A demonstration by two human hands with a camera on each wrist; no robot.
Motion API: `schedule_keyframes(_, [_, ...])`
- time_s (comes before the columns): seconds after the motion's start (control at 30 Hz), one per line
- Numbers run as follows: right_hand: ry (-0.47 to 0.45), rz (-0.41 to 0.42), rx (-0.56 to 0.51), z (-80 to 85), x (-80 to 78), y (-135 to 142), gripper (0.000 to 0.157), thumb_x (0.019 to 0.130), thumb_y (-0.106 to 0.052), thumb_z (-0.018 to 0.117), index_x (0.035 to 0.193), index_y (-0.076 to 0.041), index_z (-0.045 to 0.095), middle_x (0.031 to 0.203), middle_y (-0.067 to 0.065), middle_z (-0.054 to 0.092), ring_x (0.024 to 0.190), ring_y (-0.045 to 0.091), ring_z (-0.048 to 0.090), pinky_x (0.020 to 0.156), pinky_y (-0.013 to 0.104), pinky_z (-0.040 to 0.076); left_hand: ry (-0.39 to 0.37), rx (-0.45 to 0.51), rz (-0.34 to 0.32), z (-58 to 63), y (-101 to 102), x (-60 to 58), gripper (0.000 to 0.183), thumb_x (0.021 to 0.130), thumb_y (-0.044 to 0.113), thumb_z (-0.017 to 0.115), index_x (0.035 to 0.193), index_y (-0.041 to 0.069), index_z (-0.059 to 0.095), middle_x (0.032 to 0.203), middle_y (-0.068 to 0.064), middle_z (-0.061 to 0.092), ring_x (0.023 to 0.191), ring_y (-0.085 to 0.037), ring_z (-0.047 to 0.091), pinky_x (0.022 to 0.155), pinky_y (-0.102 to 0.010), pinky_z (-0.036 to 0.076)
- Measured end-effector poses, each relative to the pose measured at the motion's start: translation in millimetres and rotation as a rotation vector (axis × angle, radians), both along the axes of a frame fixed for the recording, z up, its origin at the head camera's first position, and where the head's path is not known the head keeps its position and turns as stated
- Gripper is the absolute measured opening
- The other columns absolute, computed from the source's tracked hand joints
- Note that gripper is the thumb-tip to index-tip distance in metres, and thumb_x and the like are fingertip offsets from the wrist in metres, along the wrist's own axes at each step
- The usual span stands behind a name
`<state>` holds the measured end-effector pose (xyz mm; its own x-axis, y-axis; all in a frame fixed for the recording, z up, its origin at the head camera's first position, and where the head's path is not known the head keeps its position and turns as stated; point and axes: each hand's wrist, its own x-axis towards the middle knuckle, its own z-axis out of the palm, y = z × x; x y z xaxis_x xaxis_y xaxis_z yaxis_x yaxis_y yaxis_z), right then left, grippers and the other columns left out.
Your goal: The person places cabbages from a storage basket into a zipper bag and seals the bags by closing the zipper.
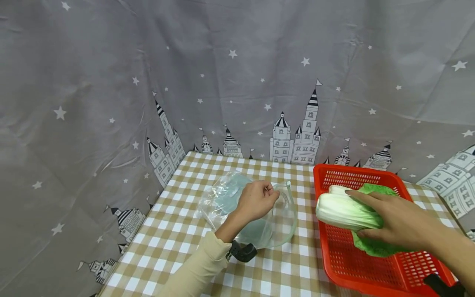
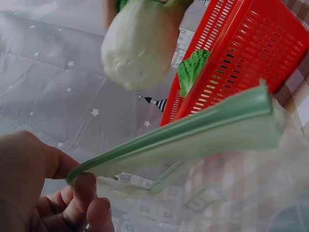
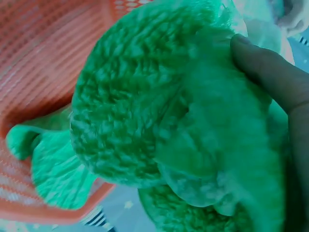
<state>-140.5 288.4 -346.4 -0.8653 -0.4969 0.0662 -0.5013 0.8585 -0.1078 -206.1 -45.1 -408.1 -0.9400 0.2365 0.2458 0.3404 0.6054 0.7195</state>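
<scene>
Okay, so I'd call this one roughly partway. Right hand has a firm grip around the cabbage, which is up above the red basket at the right side of the desk, so the picking-up part looks done. Left hand is pinching the edge of the clear bag by its green strip, and the mouth seems parted, so I'd count that as sorted too. What's left, imo: cabbage and bag are well apart, nothing's joined up yet. Also a separate leafy piece is sitting in the basket, untouched. Can't tell if the bluish patches on the bag are print or contents.
</scene>
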Motion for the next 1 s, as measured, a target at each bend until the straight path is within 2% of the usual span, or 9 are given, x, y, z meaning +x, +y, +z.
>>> schedule_keyframes(0.13, [0.036,0.058,-0.011,2.5,-4.1,-19.9,0.086,0.068,-0.058,0.082,0.138,-0.018,0.052,0.117,0.009,0.062,0.094,0.028,0.062,0.076,0.052,0.051,-0.021,0.009,0.002,-0.9,1.8,0.3,0.022,0.087,0.027,0.063,0.067,0.018,0.058,0.05,0.009,0.048,0.046,-0.009,0.047,0.044,-0.028,0.037])
schedule_keyframes(0.23, [0.041,0.081,0.0,0.8,-8.3,-34.7,0.081,0.068,-0.054,0.083,0.134,-0.018,0.056,0.116,0.006,0.061,0.087,0.023,0.062,0.072,0.048,0.052,-0.03,0.017,-0.01,-1.2,3.7,1.5,0.023,0.089,0.027,0.064,0.068,0.018,0.058,0.05,0.008,0.048,0.045,-0.009,0.047,0.044,-0.027,0.037])
schedule_keyframes(0.37, [0.032,0.099,-0.004,0.1,-14.4,-52.2,0.076,0.068,-0.052,0.084,0.132,-0.02,0.058,0.115,0.004,0.059,0.081,0.017,0.06,0.067,0.043,0.051,-0.015,0.02,-0.017,-0.4,5.4,3.1,0.024,0.089,0.026,0.064,0.067,0.018,0.058,0.049,0.008,0.048,0.045,-0.01,0.046,0.045,-0.028,0.036])
schedule_keyframes(0.53, [0.018,0.153,0.001,0.4,-20.8,-73.2,0.075,0.069,-0.049,0.084,0.131,-0.015,0.061,0.106,0.002,0.057,0.077,0.014,0.057,0.064,0.039,0.05,0.009,0.034,-0.027,-2.3,6.4,4.4,0.025,0.089,0.025,0.064,0.066,0.018,0.056,0.05,0.008,0.047,0.045,-0.008,0.045,0.044,-0.026,0.035])
schedule_keyframes(0.7, [-0.014,0.185,0.047,-0.3,-26.1,-95.0,0.074,0.07,-0.05,0.083,0.13,-0.012,0.061,0.109,0.006,0.056,0.077,0.019,0.06,0.067,0.042,0.052,0.045,0.056,-0.051,-3.0,8.1,6.3,0.026,0.089,0.022,0.064,0.065,0.017,0.055,0.05,0.009,0.046,0.046,-0.008,0.043,0.045,-0.025,0.034])
schedule_keyframes(0.8, [-0.044,0.18,0.075,0.4,-28.6,-106.0,0.076,0.071,-0.05,0.083,0.132,-0.011,0.06,0.115,0.009,0.055,0.076,0.022,0.062,0.066,0.043,0.053,0.058,0.071,-0.063,-3.7,8.5,7.3,0.025,0.089,0.022,0.064,0.066,0.017,0.055,0.051,0.01,0.046,0.046,-0.007,0.042,0.045,-0.024,0.034])
schedule_keyframes(1.0, [-0.091,0.151,0.125,4.1,-32.6,-120.9,0.072,0.069,-0.048,0.084,0.128,-0.013,0.063,0.104,0.005,0.053,0.069,0.022,0.059,0.057,0.04,0.05,0.081,0.099,-0.08,-4.1,6.1,9.6,0.024,0.088,0.019,0.063,0.066,0.017,0.053,0.051,0.01,0.044,0.045,-0.005,0.039,0.045,-0.022,0.031])
